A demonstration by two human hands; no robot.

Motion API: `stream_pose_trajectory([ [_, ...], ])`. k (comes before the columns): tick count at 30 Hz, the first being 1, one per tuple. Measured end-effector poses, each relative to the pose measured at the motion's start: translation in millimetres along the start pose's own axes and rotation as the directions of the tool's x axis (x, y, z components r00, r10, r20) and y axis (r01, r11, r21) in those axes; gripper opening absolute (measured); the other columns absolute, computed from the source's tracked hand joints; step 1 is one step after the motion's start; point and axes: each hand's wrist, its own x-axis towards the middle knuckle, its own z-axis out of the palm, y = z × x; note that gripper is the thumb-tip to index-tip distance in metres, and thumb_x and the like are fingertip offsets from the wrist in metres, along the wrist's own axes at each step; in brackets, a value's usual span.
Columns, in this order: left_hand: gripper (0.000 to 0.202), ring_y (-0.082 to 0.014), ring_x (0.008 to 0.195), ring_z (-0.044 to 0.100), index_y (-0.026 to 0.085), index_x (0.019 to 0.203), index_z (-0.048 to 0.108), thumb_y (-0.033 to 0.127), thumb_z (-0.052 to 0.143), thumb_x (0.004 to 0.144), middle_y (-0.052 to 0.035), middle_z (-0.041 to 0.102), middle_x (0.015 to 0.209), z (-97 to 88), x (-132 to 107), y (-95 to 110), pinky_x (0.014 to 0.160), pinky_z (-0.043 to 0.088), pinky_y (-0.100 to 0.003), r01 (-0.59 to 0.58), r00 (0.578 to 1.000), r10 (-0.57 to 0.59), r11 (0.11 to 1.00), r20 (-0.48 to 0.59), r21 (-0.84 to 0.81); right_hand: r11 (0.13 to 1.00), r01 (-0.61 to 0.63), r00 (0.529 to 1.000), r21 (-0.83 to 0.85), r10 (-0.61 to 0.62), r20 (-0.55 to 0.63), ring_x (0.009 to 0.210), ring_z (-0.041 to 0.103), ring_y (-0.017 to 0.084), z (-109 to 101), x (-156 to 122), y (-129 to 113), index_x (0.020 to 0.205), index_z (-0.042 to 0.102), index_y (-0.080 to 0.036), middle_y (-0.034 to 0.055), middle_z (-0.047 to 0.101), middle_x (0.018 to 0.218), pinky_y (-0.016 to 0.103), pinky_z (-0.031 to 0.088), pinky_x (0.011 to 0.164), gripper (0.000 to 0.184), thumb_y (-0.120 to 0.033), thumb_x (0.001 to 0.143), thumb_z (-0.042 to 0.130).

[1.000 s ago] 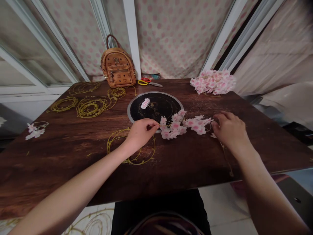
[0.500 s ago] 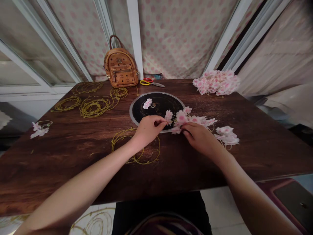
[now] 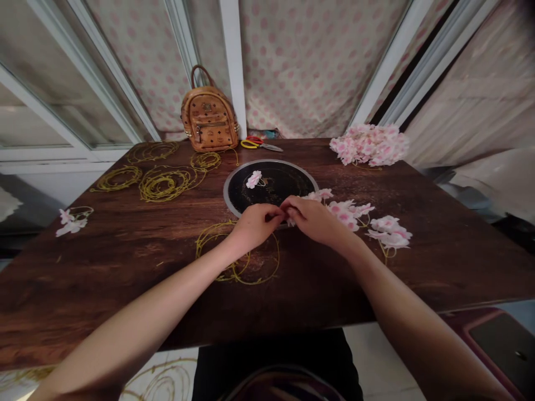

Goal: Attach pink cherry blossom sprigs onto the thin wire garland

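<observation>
The left hand (image 3: 256, 227) and right hand (image 3: 314, 221) curl toward each other, their fingertips (image 3: 285, 207) pressed together in a tight pinch. The fingers hide whatever they pinch, so I cannot tell what it is. A string of pink fake blossoms (image 3: 345, 213) runs out from under the right hand, just to the right of the round black plate (image 3: 224, 192), with a second bunch of blossoms (image 3: 390, 233) farther right. A wire ring (image 3: 236, 273) lies under the left wrist, in front of the plate.

Whatever is pinched could slip if the grip loosens, letting the string spring back and drag across the dark wooden table (image 3: 125, 273). Pulling too hard could tear off petals, and the ring could snag on the left wrist.

The tabletop is grainy and scuffed. Behind the plate sit a tan backpack (image 3: 209, 120) and yellow-handled scissors (image 3: 256, 143), with wire coils (image 3: 167, 184) behind and left of it, a heap of blossoms (image 3: 370, 145) behind and right, and a loose sprig (image 3: 72, 221) far left. A single blossom (image 3: 253, 179) rests on the plate. Polka-dot curtains (image 3: 317, 67) hang behind the table beside a white window frame (image 3: 115, 69), and another wire coil (image 3: 163, 379) lies on the pale floor (image 3: 376, 356).
</observation>
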Motion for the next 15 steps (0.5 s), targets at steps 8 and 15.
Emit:
stream_pose_trajectory([
  [8,0.020,-0.0156,0.071,0.062,0.019,0.087,0.073,0.024,0.054,0.086,-0.0019,0.074,0.082,-9.8,0.4,-12.0,0.067,0.045,-0.028,0.017,1.000,-0.017,1.000,-0.001,0.009,0.994,-0.062,0.997,0.085,0.058,0.050,0.065,0.054,0.014,8.6,1.8,11.8,0.076,0.064,-0.020,0.0006,0.064,0.069,0.027,0.034,0.063,0.019,-0.024,0.086,0.048],
  [15,0.019,-0.0164,0.071,0.063,0.020,0.085,0.074,0.024,0.055,0.085,-0.0020,0.074,0.080,-15.0,9.0,-14.0,0.065,0.044,-0.029,-0.020,0.999,0.016,0.996,0.046,0.084,0.981,-0.178,0.983,0.080,0.175,0.051,0.062,0.054,0.014,11.2,10.2,3.8,0.071,0.062,-0.020,0.0009,0.063,0.065,0.027,0.033,0.059,0.020,-0.024,0.085,0.049],
])
